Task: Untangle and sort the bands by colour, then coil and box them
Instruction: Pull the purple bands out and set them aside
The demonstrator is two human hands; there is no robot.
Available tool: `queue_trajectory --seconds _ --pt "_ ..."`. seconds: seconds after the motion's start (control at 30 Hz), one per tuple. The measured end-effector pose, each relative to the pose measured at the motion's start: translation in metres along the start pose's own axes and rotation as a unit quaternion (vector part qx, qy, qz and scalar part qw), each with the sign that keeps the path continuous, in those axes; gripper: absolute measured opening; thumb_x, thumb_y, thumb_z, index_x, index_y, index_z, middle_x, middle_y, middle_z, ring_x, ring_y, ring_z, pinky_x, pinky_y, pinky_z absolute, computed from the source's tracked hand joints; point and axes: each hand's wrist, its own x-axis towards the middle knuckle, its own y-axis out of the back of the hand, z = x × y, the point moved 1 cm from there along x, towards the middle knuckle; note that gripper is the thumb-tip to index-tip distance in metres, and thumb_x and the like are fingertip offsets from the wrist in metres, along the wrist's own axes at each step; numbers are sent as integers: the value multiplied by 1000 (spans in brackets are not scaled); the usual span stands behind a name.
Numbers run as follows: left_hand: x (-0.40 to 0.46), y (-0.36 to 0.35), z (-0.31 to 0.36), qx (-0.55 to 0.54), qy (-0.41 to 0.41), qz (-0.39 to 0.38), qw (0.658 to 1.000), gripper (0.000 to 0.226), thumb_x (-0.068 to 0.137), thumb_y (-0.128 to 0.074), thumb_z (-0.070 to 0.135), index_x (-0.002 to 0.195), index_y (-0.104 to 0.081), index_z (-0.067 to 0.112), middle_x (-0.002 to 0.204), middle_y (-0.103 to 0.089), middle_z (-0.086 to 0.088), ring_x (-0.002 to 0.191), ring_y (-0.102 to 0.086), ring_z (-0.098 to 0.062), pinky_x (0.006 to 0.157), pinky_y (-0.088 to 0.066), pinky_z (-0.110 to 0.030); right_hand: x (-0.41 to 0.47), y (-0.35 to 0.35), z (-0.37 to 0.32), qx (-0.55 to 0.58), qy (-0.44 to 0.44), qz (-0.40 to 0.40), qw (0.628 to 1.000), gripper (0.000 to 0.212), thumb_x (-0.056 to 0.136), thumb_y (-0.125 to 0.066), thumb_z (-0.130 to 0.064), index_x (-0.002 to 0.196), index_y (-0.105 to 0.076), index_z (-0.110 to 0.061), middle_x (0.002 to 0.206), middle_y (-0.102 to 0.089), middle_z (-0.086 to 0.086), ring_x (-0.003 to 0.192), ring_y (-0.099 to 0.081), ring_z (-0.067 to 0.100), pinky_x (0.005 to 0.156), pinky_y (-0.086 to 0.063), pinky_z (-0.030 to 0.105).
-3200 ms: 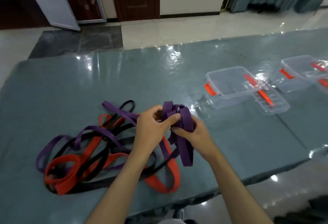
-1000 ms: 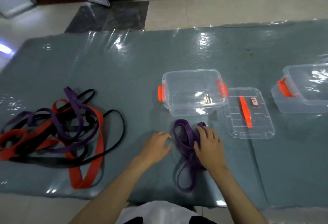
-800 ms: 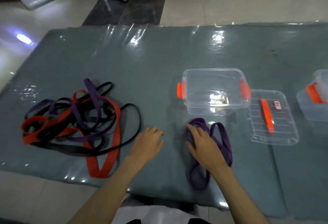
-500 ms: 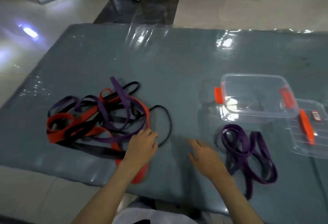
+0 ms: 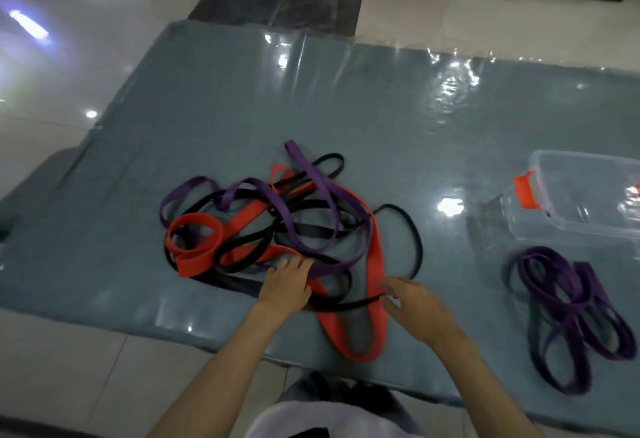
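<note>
nearest to the camera, the person's two bare forearms reach forward over the edge of the grey-blue table with its glossy plastic cover [image 5: 221, 98]. the left hand [image 5: 285, 283] lies on the near edge of the tangled heap of purple, red and black flat elastic bands [image 5: 277, 226], its fingers spread on the strands; whether it grips one already cannot be told. the right hand [image 5: 412, 302] pinches, as it seems, a thin black band [image 5: 349, 305] just where this crosses the wide red band loop [image 5: 375, 299]. to the right, apart from the heap, a loose bundle of purple bands [image 5: 568, 306] lies already separated on the table. behind it stands the clear plastic box with orange latches [image 5: 585, 202], open, and no band shows in it.

the step in hand is probably the untangling of the next band from the heap. the next move calls for one hand to hold the heap down while the other draws one strand free slowly, following where it goes under the others.
</note>
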Motion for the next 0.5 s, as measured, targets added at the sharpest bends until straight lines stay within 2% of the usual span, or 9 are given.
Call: queue_trajectory --seconds 0.17,0.27,0.37,0.43,0.5 --pt "-1 -15 -17 -48 -16 -12 999 65 102 -59 27 161 -33 21 157 -45 -3 143 -40 -30 115 -39 -46 6 -10 -18 61 3 -2 998 26 100 -66 -21 125 -70 -16 113 -74 4 103 -70 24 91 -56 43" --pt "-5 -19 -19 -51 -23 5 998 52 101 -59 27 151 -46 23 146 -54 -2 134 -46 -28 109 -42 -43 18 -19 -20 106 -3 10 994 31 98 -69 -17 129 -68 -15 113 -74 4 103 -71 21 94 -57 41" --pt "-8 -24 -22 -26 -30 -2 999 41 102 -57 31 142 -55 24 140 -54 0 131 -46 -25 109 -41 -41 40 -29 -25 178 -11 20 984 36 98 -69 -15 134 -63 -18 121 -68 4 108 -69 20 97 -57 35" --pt "-9 -24 -24 -35 -40 7 999 41 102 -57 30 142 -56 24 139 -54 -1 130 -48 -25 109 -42 -41 57 -35 -29 227 -30 17 973 45 100 -68 -17 144 -56 -20 131 -61 1 117 -65 21 102 -55 40" --pt "-6 -22 -24 -59 -57 19 996 39 102 -58 26 141 -58 21 135 -56 -2 128 -49 -25 106 -45 -42 73 -36 -35 292 -68 14 954 53 101 -69 -15 150 -50 -16 137 -56 2 127 -60 24 111 -50 44"
